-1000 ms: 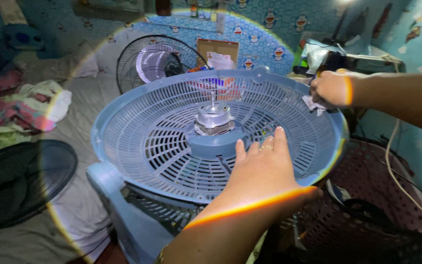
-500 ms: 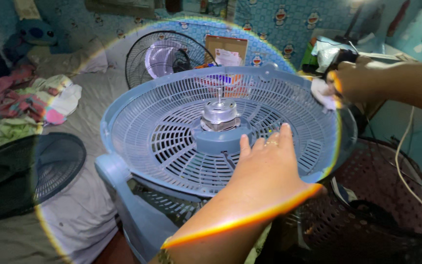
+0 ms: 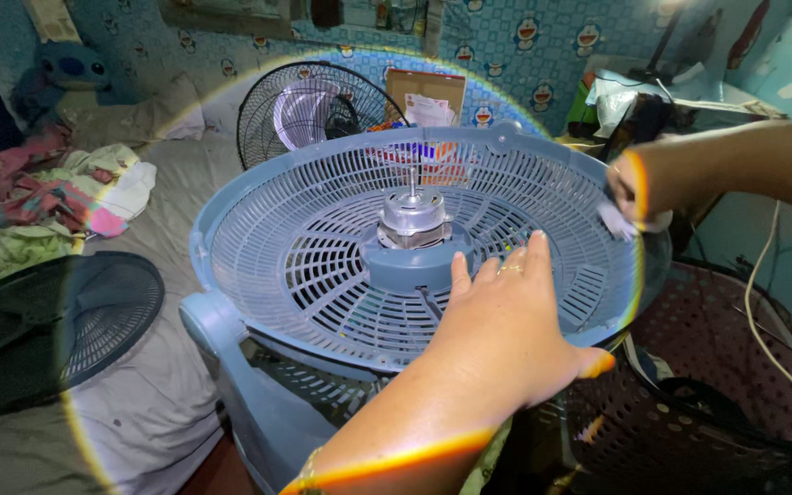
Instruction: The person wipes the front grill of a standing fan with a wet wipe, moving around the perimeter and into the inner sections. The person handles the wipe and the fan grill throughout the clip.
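Note:
A large blue plastic fan guard (image 3: 231, 220) lies tilted in front of me, with a silver motor and shaft (image 3: 412, 220) at its hub. My left hand (image 3: 506, 321) rests flat on the grille just right of the hub, fingers pointing away, holding nothing. My right hand (image 3: 639, 183) reaches in from the right and grips a small white cloth (image 3: 614, 220) pressed against the guard's right rim. The blue fan body (image 3: 258, 403) shows below the guard.
A black fan guard (image 3: 48, 321) lies on the bed at left. Another dark fan (image 3: 313, 110) and a cardboard box (image 3: 425, 96) stand behind. Crumpled clothes (image 3: 48, 197) lie far left. A dark perforated basket (image 3: 717, 367) and a white cord (image 3: 763, 302) are at right.
My right hand with the cloth has slid slightly down the right rim. My left hand stays flat on the grille. The view has shifted a little.

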